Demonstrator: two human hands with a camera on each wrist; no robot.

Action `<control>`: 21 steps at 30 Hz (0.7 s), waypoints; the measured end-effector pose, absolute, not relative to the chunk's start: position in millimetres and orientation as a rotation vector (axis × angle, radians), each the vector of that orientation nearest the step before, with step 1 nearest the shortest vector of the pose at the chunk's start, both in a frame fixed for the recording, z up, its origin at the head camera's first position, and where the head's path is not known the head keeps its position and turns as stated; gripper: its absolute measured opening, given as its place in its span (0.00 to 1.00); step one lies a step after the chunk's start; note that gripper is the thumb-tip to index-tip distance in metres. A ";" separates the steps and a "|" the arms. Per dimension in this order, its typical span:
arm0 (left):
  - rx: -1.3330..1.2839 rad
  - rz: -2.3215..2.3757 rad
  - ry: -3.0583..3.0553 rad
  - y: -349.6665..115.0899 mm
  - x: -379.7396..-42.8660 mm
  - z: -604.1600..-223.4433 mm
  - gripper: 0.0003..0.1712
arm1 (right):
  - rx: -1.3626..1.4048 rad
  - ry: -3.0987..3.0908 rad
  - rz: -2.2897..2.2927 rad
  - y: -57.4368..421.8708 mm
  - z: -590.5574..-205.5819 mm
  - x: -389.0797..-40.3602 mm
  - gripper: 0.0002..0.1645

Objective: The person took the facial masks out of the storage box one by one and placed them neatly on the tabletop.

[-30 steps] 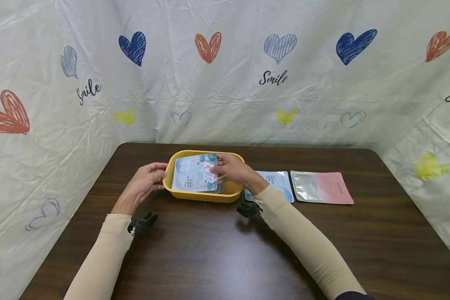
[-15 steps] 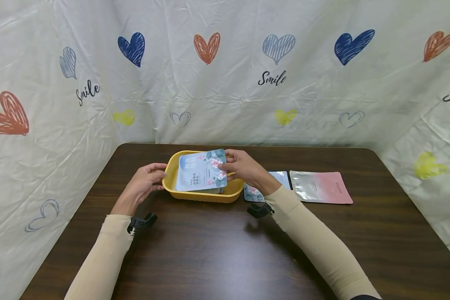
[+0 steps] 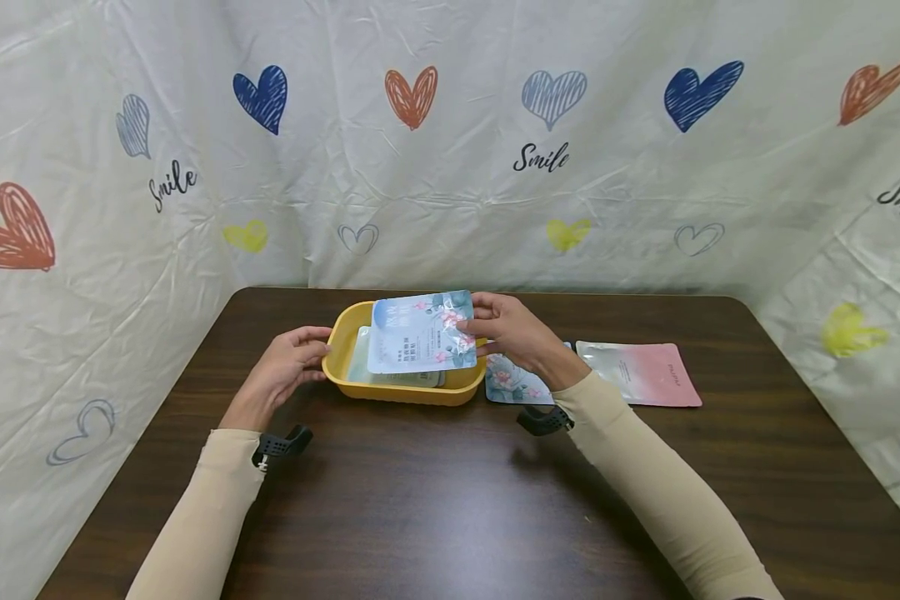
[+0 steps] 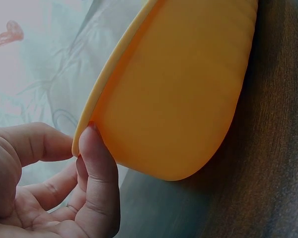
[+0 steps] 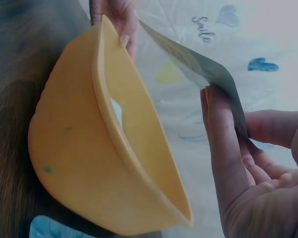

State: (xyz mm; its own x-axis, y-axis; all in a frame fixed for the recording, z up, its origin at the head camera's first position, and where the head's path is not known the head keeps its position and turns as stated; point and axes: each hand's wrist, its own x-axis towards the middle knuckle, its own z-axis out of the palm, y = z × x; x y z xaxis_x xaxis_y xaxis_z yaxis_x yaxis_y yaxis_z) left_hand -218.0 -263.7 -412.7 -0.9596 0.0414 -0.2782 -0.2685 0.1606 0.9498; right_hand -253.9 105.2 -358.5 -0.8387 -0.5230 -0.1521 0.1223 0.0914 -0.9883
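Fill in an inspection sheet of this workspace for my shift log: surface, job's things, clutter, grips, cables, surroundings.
Surface: dark wood-grain table, with a bright reflection toward its near side.
Job's things: floral packet, held above the yellow basket; pale green packet inside the basket; second blue packet and pink-and-silver packet on the table, both partly hidden.
Clutter: nothing seen.
Grips: left grip pinches the basket's rim; right grip pinches the floral packet's edge.
Cables: nothing seen.
Surroundings: white heart-printed sheet behind the table.
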 end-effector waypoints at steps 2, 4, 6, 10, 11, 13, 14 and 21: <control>-0.213 1.884 2.195 -263.9 -218.0 -412.7 0.28 | -0.401 1.908 -1.796 109.2 -358.2 -253.0 0.28; -0.218 1.886 2.192 -264.1 -218.2 -412.9 0.28 | -0.399 1.912 -1.796 113.2 -357.6 -252.0 0.30; -0.225 1.884 2.190 -264.2 -218.4 -412.9 0.28 | -0.406 1.917 -1.792 117.3 -356.6 -250.8 0.31; -0.242 1.875 2.193 -264.5 -218.9 -412.8 0.27 | -0.406 1.911 -1.802 124.9 -353.2 -248.2 0.23; -0.242 1.873 2.193 -264.4 -218.8 -412.4 0.27 | -0.405 1.902 -1.808 126.6 -352.1 -247.5 0.20; -0.235 1.867 2.198 -264.7 -218.8 -412.2 0.28 | -0.390 1.891 -1.820 130.5 -350.2 -245.8 0.18; -0.233 1.866 2.200 -265.0 -218.9 -412.2 0.28 | -0.380 1.887 -1.822 132.6 -349.2 -245.0 0.20; -0.229 1.875 2.188 -264.8 -218.5 -413.4 0.27 | -0.339 1.836 -1.839 147.0 -347.1 -237.4 0.33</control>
State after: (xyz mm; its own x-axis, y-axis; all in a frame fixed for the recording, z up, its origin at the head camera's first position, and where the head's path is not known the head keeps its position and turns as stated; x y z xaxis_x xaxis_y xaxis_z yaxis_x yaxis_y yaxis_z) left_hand -218.5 -264.8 -413.4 -0.9564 0.0430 -0.2889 -0.2789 0.1591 0.9470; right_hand -237.4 147.0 -347.1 -0.8363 -0.5183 -0.1789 0.1798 0.0490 -0.9825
